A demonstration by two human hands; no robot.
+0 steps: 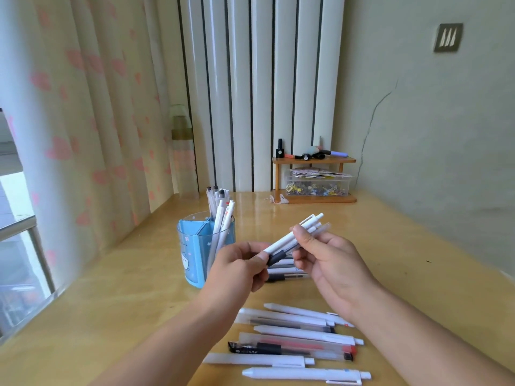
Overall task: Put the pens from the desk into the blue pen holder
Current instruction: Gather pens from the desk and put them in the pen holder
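A small bundle of white pens [302, 231] is held in the air above the desk, slanting up to the right. My right hand [331, 270] grips the bundle at its middle and my left hand [237, 267] pinches its dark lower end. The blue pen holder [195, 246] stands just left of my left hand, with several pens [220, 210] upright in it. Several more pens [295, 341] lie in a row on the desk near the front, below my wrists. A few others [287, 273] lie behind my hands, partly hidden.
The wooden desk [139, 302] runs back to a radiator and the wall. A small wooden shelf [315, 161] with a clear box of clips [317, 185] stands at the back. A curtain and a window lie to the left.
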